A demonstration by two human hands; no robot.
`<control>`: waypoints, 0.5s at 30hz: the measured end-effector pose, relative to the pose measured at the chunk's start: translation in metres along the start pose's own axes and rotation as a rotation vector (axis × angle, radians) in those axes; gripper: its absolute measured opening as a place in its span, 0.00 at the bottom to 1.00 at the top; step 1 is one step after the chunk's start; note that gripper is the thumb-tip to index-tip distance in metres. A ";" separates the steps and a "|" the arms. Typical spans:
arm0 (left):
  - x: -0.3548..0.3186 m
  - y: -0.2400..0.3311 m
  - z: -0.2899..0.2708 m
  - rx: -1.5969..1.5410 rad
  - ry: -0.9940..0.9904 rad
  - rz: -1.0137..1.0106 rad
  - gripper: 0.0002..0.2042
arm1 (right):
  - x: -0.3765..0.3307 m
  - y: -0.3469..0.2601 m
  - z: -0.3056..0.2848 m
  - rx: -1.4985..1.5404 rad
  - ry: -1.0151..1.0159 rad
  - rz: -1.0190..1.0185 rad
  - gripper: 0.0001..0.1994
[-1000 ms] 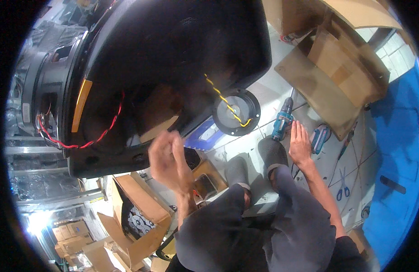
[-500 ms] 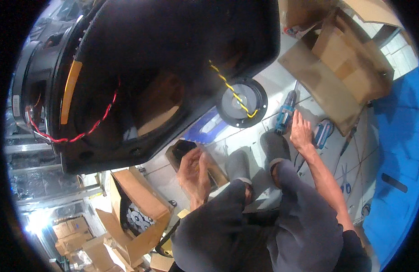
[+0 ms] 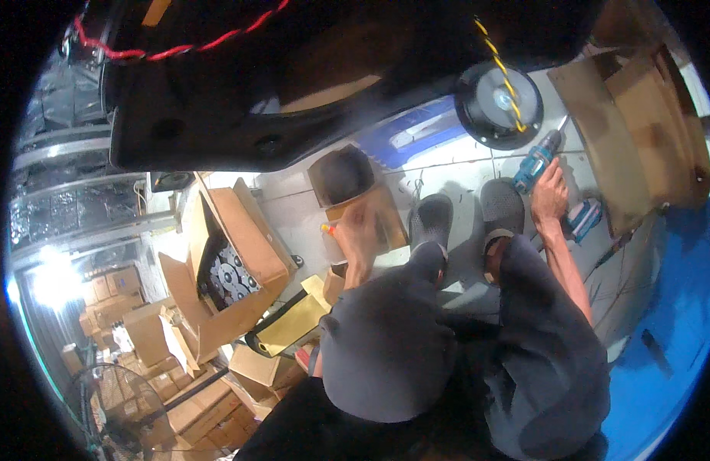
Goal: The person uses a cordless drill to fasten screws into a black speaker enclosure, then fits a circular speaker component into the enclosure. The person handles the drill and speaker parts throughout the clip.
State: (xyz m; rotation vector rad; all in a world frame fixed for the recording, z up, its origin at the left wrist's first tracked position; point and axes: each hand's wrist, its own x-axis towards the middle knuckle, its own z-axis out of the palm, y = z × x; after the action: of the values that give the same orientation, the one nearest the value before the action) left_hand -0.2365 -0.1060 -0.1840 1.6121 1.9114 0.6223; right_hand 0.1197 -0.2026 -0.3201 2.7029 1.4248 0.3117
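Observation:
My right hand (image 3: 549,192) is closed around the rear of a teal and black cordless drill (image 3: 535,164), whose bit points away toward an open carton. My left hand (image 3: 359,230), smeared by motion, hovers at a small open cardboard box (image 3: 389,219) with a dark inside. A small orange-yellow piece (image 3: 328,228) shows beside that hand; whether it is held, I cannot tell. Ahead, a round black speaker driver (image 3: 499,104) with a twisted yellow-black wire (image 3: 502,65) lies by a large black speaker cabinet (image 3: 217,115).
An open carton (image 3: 247,230) of round patterned parts stands at left, near a yellow-lined case (image 3: 293,319) and a fan (image 3: 128,407). A red-black wire (image 3: 178,50) hangs across the cabinet. A blue frame (image 3: 416,134), a large carton (image 3: 624,138) and a second teal tool (image 3: 584,217) lie ahead and right.
The view has swung, so the scene sits higher and farther right. My right hand has moved from beside the drill onto it. My left hand stays near the small box, now with the orange-yellow piece alongside.

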 end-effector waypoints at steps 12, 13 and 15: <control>0.018 -0.030 0.030 0.129 0.003 0.187 0.11 | -0.044 0.055 -0.134 1.009 -0.060 -0.024 0.12; 0.030 -0.034 0.031 0.119 0.070 0.269 0.11 | -0.049 0.059 -0.140 1.016 -0.174 0.055 0.12; 0.049 -0.045 0.027 0.073 0.093 0.165 0.11 | -0.057 0.064 -0.146 1.063 -0.172 -0.002 0.12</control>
State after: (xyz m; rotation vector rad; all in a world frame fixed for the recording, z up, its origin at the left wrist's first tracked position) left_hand -0.2567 -0.0656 -0.2395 1.8300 1.8994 0.7132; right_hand 0.1091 -0.2904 -0.1758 3.2996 1.8903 -0.9277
